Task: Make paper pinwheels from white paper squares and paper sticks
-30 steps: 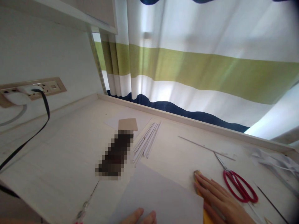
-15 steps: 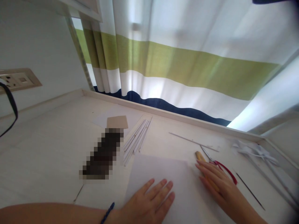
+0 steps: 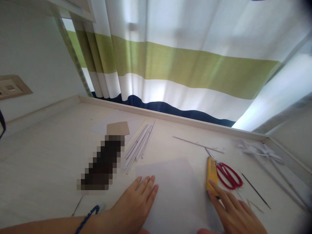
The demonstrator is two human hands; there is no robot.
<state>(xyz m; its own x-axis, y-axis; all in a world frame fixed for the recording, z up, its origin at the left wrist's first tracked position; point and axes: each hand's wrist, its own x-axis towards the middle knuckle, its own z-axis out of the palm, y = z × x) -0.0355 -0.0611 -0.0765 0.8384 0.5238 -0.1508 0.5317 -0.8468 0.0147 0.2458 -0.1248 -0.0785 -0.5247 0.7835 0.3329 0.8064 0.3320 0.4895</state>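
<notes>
My left hand (image 3: 136, 200), with a blue braided band at the wrist, lies flat over the left side of a sheet of white paper (image 3: 173, 188). Its fingers are stretched out and hold nothing. On the right, my right hand (image 3: 239, 209) is open, low over the paper's right edge. Its fingertips reach the lower end of a yellow utility knife (image 3: 212, 174), without wrapping round it. Red-handled scissors (image 3: 229, 175) lie just beside the knife, partly overlapped by it.
Thin rolled paper sticks (image 3: 140, 146) lie in a bundle behind the sheet, near a tan card (image 3: 118, 128) and a pixelated dark object (image 3: 102, 164). One stick (image 3: 197, 144) lies apart. A dark thin rod (image 3: 255, 191) and white strips (image 3: 273, 156) are at right. Raised edging (image 3: 165, 117) borders the surface.
My right hand has drawn back toward me, uncovering most of the utility knife and scissors. My left hand has slid left across the paper. The camera view has shifted slightly.
</notes>
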